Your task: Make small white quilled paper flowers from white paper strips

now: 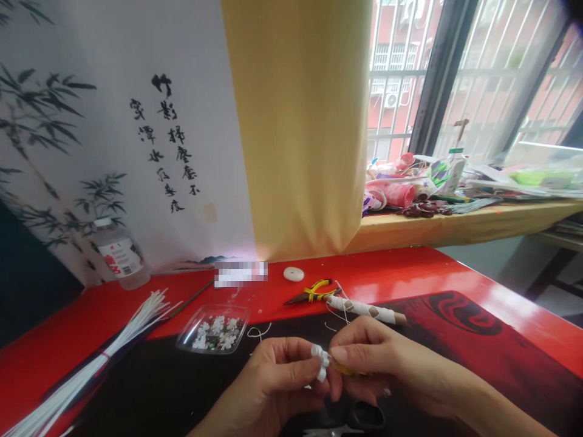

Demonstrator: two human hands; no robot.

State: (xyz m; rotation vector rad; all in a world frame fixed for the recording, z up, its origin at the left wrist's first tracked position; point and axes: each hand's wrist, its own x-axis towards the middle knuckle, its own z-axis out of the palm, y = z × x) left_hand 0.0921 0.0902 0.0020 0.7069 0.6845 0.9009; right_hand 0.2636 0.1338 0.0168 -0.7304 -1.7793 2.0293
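Note:
Between the thumb and fingers of my left hand (282,370) is a small white flower (321,363), held over the dark mat (182,388). My right hand (373,352) meets it from the right, its thumb and fingers pinched on a slim yellowish piece (345,368) that reaches the flower; what kind of piece it is, I cannot make out. Black-handled scissors (368,415) lie just below my hands, partly cut off by the frame. A clear plastic box (182,345) to the left contains several similar white flowers (218,332).
Beyond my hands lie yellow-and-black pliers (314,292), a stick wound with white thread (364,308) and a pale oval object (294,274). A bundle of white strips (107,356) stretches along the left, near a clear bottle (121,258). Mixed craft supplies crowd the windowsill (455,226).

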